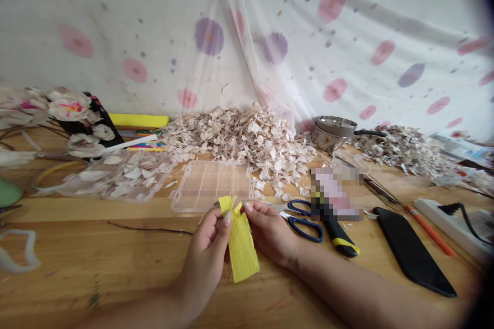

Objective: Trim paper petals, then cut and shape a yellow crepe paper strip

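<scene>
Between my two hands is a strip of yellow crepe paper, held above the table with its long end hanging toward me. Its top edge is cut or torn into narrow pieces. My left hand pinches the upper left side, thumb in front. My right hand grips the upper right corner between thumb and fingers. Just right of my right hand lie scissors with dark blue handles. A thin brown stem lies left of my left hand.
Behind my hands is a clear divided plastic box, then a large heap of pale dried petals. Fabric flowers stand at left. A black phone, an orange pencil and a white power strip lie at right.
</scene>
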`<state>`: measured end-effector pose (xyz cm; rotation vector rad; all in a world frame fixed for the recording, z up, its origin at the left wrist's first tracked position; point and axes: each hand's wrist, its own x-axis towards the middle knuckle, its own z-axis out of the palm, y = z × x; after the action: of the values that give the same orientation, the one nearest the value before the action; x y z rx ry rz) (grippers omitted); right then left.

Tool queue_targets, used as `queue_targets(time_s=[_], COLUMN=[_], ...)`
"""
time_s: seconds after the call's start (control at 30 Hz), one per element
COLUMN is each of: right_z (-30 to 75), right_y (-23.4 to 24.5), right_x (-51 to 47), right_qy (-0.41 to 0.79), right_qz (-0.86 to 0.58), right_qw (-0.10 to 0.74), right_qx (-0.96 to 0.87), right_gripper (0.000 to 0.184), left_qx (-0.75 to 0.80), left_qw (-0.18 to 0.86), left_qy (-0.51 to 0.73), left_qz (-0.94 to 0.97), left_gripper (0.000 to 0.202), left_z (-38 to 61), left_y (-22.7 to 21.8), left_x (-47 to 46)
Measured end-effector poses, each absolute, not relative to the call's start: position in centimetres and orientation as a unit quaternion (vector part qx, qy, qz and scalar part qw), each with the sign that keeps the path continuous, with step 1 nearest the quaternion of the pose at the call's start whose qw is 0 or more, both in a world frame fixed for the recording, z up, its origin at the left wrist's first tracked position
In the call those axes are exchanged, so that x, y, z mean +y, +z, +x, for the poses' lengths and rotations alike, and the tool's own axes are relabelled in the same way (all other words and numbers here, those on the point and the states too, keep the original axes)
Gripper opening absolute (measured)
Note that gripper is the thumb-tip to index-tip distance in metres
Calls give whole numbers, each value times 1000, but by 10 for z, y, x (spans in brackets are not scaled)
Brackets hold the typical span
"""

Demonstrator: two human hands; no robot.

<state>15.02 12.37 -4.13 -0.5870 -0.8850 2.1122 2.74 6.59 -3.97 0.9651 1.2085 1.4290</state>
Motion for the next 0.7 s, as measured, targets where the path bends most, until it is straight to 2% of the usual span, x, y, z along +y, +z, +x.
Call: queue_targets(time_s=[0.1, 0.7], right_z=[150, 152], right_y=[-41, -42], right_x=[123, 121], right_qy=[827, 800], right_qz=[-242, -241], right_qw=[366, 409], right_qx=[-351, -367], right_gripper=[24, 21], left_qx=[499, 485], left_qw=[497, 499], left_qy=[588, 573], left_qz=[398, 433], left_gripper=[32, 25], left_z=[27, 26], left_y=[-40, -40], left_x=[65, 66])
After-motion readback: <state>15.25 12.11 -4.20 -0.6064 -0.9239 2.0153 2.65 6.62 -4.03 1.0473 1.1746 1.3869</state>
